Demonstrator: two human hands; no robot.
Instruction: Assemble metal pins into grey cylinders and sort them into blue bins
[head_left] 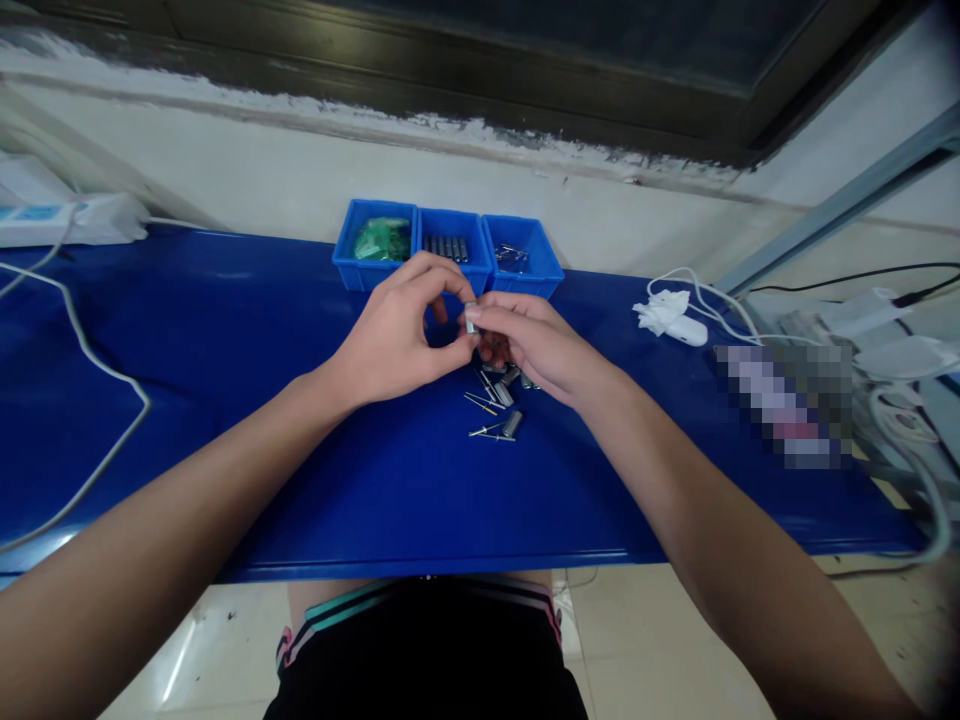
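A small silvery metal cylinder [472,318] is held upright above the blue table. My left hand [405,325] pinches it between thumb and index finger, at its bottom and top. The thumb of my right hand [536,340] presses against its side, with the other fingers curled behind. Under my right hand lies a loose pile with several blind rivets [484,403] and grey metal cylinders [513,424]; part of the pile is hidden by the hand.
Behind my hands stand three blue bins: one with green plastic pieces [382,240], one with upright metal cylinders [450,249], one with rivets [511,258]. A white cable [97,350] crosses the left of the table [360,490]. A white device with tissue [679,320] lies right.
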